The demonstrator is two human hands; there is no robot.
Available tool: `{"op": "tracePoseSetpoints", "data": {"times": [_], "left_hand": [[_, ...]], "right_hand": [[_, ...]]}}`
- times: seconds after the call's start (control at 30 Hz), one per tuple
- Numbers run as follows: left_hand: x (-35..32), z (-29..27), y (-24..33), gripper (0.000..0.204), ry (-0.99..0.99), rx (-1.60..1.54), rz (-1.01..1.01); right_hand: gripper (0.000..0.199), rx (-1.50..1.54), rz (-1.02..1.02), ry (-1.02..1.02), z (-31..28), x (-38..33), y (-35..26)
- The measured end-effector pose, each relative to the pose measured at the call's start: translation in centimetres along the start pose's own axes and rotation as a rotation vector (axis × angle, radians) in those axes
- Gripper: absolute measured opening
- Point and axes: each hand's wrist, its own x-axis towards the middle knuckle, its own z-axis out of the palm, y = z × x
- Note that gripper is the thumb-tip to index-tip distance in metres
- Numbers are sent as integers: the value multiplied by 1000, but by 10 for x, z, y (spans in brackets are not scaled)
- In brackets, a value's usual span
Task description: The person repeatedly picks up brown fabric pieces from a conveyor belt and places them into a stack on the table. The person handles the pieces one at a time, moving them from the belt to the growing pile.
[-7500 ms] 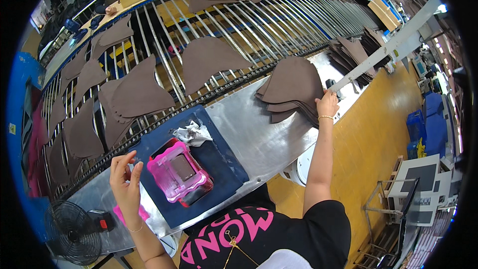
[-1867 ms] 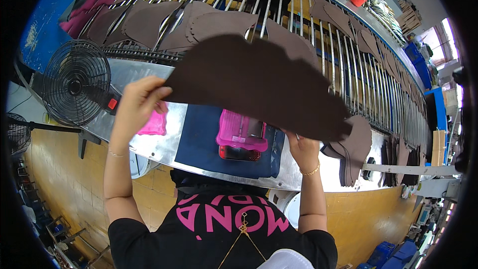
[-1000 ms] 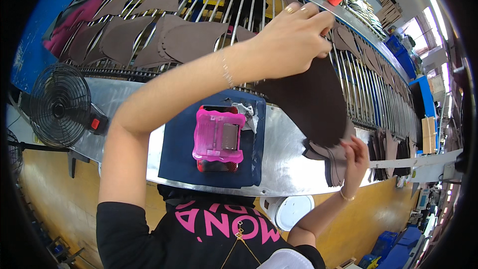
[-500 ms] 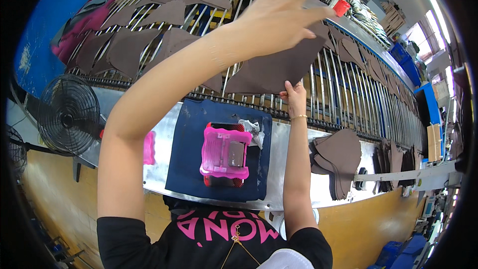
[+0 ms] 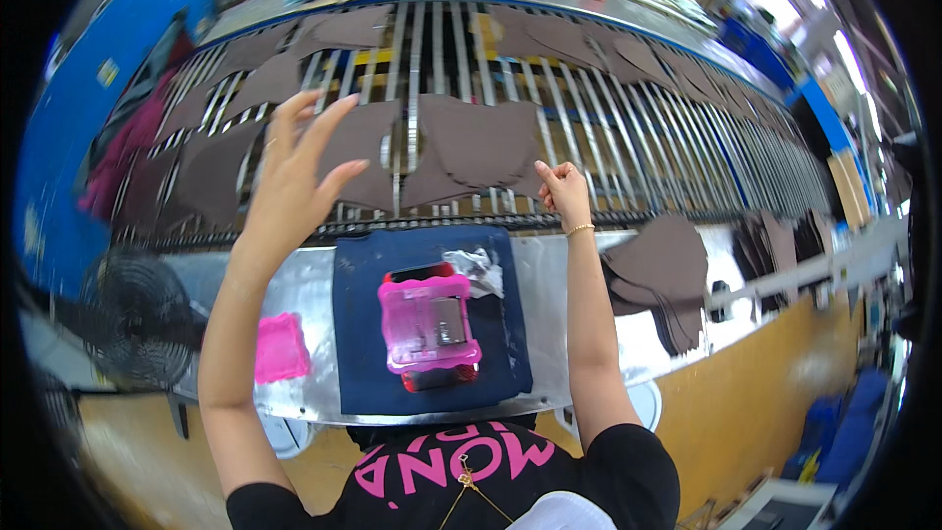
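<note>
My left hand [image 5: 299, 172] is open above the conveyor of metal rods [image 5: 589, 128], its fingers spread and nothing in them. Below and beside it lie flat dark brown cut pieces. My right hand [image 5: 562, 194] is closed in a pinch at the right edge of a brown cut piece [image 5: 481, 142], which lies across the rods and seems to overlap a second one. The exact contact at the fingertips is small and blurred. In front of me, a pink scallop-edged tray [image 5: 412, 319] sits on a red-and-black object [image 5: 442, 376] on a dark blue mat [image 5: 358, 334].
A pink plate [image 5: 283, 347] lies left of the mat, near a black fan [image 5: 137, 319]. To the right, brown pieces are stacked [image 5: 657, 265] on the metal table, with a pale bar [image 5: 805, 275] beyond. A blue machine panel [image 5: 88, 128] stands at far left.
My left hand has drawn back to the left and let go of the raised brown piece. That piece now lies on the rods. My right hand stays near its edge.
</note>
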Motion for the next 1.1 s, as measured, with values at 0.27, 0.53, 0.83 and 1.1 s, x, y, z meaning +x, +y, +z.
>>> {"op": "tracePoseSetpoints", "data": {"times": [0.27, 0.53, 0.83, 1.1], "left_hand": [[-27, 20, 5, 58, -88, -39, -12], [-28, 43, 32, 58, -156, -135, 35], [-52, 33, 30, 60, -158, -179, -43], [-54, 39, 31, 59, -182, -275, -25]], "right_hand": [[44, -981, 97, 890, -232, -107, 84], [62, -989, 508, 843, -265, -145, 107], [60, -1125, 491, 811, -258, -142, 71], [32, -837, 50, 325, -226, -192, -42]]}}
